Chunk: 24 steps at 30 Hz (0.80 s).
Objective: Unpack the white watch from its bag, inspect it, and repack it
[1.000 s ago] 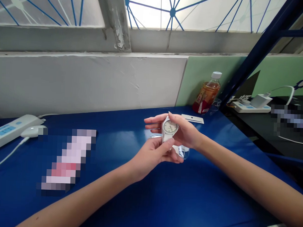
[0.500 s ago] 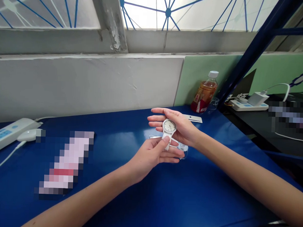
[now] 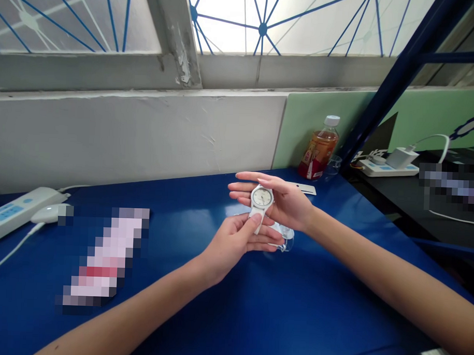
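Observation:
A white wristwatch (image 3: 262,197) with a pale round dial faces up between my hands, above the blue table. My left hand (image 3: 235,239) pinches the lower white strap under its thumb, with its other fingers stretched out beneath. Behind and beside the dial, my right hand (image 3: 288,202) has its palm turned in and its fingers extended to the left. It is close against the watch; whether it bears any weight I cannot tell. A clear plastic piece (image 3: 288,240) lies on the table just past my left fingertips, partly hidden by them.
On the blue table (image 3: 224,322) lie a pixelated flat object (image 3: 110,256) and, at far left, a white power strip (image 3: 20,211) with cables. A white flat strip (image 3: 307,189) and a drink bottle (image 3: 319,148) are at the back. Another power strip (image 3: 391,168) sits right.
The watch and both hands have shifted very slightly left in view. The head view has tilted up a little. My left hand keeps its hold on the strap.

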Motion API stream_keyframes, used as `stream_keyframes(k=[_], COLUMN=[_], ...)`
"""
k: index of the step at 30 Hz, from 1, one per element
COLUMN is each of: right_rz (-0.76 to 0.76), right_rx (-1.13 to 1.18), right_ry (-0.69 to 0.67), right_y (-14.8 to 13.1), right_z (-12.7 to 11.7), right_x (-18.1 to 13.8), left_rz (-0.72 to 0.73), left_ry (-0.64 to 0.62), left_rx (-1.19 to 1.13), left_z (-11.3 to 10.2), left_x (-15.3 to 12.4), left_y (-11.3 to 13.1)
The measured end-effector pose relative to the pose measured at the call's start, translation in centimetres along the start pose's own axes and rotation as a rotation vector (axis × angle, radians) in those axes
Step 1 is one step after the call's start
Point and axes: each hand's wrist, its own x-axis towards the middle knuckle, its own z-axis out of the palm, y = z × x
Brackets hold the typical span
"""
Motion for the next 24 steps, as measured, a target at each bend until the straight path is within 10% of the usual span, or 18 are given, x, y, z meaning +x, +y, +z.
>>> stream_keyframes(k=[8, 12, 20, 24], right_rz=[-0.303, -0.242, -0.253, -0.263], right_rx=[-0.733, -0.691, -0.818, -0.850], right_ry=[0.279, 0.225, 0.338, 0.371], right_y=[-1.6, -0.8, 1.4, 1.2], right_z=[-0.6, -1.5, -2.6, -3.9], right_x=[-3.2, -5.5, -6.4, -6.5], left_rz=[0.485, 0.692, 0.915, 0.779], left_ry=[0.269, 0.202, 0.113, 0.063], left_rx=[0.774, 1.271, 1.464, 1.489], left_z=[-2.0, -3.2, -3.4, -3.9], left_x=[0.1, 0.4, 0.7, 1.1], left_y=[1.7, 0.9, -1.6, -1.7])
